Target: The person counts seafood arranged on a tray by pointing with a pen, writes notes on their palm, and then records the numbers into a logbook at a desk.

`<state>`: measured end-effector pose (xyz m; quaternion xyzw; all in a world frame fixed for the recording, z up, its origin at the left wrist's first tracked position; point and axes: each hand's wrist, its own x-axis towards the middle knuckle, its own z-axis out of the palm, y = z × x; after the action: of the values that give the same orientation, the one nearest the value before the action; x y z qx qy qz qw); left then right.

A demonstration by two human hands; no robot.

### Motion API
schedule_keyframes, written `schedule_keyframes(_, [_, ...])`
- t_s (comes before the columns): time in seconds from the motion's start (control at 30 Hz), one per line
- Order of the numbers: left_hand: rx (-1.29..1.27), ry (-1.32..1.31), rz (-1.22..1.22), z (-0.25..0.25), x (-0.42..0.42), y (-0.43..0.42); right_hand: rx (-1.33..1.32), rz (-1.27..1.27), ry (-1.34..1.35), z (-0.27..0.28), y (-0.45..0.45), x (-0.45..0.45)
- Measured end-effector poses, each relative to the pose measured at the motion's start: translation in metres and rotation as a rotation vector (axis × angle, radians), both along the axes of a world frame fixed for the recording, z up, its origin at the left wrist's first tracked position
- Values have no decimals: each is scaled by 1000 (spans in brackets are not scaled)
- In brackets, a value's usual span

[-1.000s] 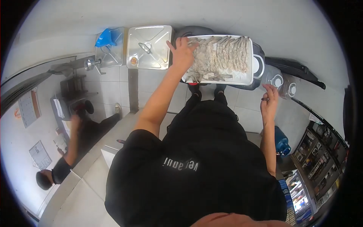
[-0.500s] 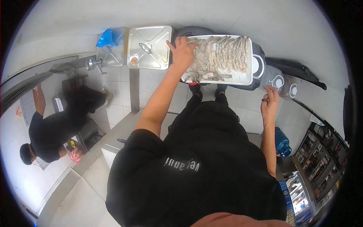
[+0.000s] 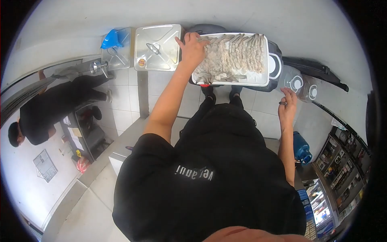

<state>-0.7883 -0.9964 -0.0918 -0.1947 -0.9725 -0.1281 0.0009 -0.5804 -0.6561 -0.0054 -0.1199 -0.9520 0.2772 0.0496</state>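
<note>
A white tray [image 3: 267, 60] holds close rows of pale grey pieces [image 3: 236, 54] that look like raw shrimp, with a looser row along its near side. My left hand [image 3: 193, 50] is at the tray's left end, fingers spread over the rim and the nearest pieces. Whether its fingertips press on them I cannot tell. Low on the right, my right hand [image 3: 287, 107] hangs beside the clear jugs with its fingers loosely stretched. A small dark band, perhaps a ring, shows at one finger; nothing else is visible in that hand.
Dark containers [image 3: 275, 50] stand under and beside the tray. Left of it are a square metal tin [image 3: 161, 40] and another tin with a blue funnel [image 3: 111, 39]. White-capped clear jugs [image 3: 291, 78] stand to the right. Another person [image 3: 48, 107] in black is at far left.
The tray and tins sit slightly higher in view. My left hand stays at the tray's left end, my right hand by the jugs. The other person has shifted up and left.
</note>
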Motion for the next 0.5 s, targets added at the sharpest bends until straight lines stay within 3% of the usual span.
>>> schedule_keyframes(0.2, [105,70,1,-10,-6,3,-100,-46,-53,3,-3,0])
schedule_keyframes(0.5, [117,-34,56,-14,-16,8,-7,5,-29,6,-3,2])
